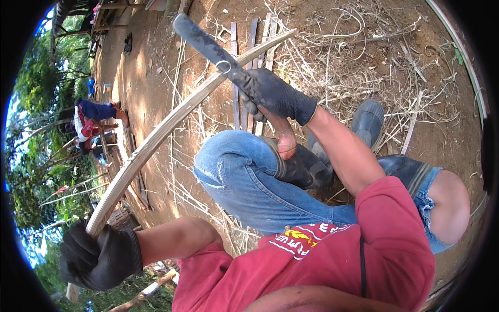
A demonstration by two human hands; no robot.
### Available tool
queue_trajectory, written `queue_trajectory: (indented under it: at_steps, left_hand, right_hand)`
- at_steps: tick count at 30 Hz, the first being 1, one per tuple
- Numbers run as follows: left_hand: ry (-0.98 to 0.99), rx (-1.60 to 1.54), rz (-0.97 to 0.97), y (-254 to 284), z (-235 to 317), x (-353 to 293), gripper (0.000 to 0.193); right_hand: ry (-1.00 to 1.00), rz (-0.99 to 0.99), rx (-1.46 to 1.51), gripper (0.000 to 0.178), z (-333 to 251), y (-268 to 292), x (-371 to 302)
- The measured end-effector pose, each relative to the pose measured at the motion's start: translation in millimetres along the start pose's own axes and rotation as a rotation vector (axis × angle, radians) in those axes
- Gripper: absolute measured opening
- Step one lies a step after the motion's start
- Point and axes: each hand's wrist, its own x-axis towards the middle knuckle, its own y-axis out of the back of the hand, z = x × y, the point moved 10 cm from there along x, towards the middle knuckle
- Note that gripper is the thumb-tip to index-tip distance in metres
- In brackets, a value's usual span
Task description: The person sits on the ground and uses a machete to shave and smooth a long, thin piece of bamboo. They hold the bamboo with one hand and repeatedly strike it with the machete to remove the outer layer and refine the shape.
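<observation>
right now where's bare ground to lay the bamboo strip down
Bare dirt lies upper left, between the bamboo strip and the trees. Crowded: the shavings at upper right, the slats beyond the knife, and the litter under the bent knee. Left hand and right hand both grip.

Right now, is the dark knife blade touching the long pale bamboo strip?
Touching. The head view shows the dark knife blade, gripped by the black-gloved right hand, crossing directly against the long pale bamboo strip with no gap.
</observation>
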Motion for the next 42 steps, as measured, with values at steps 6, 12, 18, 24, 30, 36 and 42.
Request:
queue_trajectory:
  at_steps: [6,12,18,24,30,36,42]
  left_hand:
    - [-0.105,0.687,0.027,-15,11,1,0.010]
    - [0.191,-0.514,0.031,2,-39,6,0.021]
    - [0.190,-0.669,0.050,-3,-24,0,0.022]
    - [0.271,-0.283,0.196,1,-15,-5,0.030]
    - [0.046,0.182,0.028,5,5,-2,0.020]
    - [0.109,-0.050,-0.048,6,-7,3,0.029]
    - [0.349,-1.085,-0.194,-28,-4,3,0.043]
  right_hand:
    - [0.061,0.166,-0.061,0.046,9,46,6]
    - [0.034,-0.012,-0.360,0.056,-37,-43,-12]
    - [0.112,-0.024,0.144,0.033,4,15,2]
    - [0.058,-0.035,-0.391,0.059,-47,-76,-29]
    - [0.025,0.148,0.069,0.045,-5,0,-7]
    - [0.015,-0.096,-0.208,0.060,-50,-117,-51]
    - [-0.001,0.106,-0.059,0.055,-49,-72,-50]
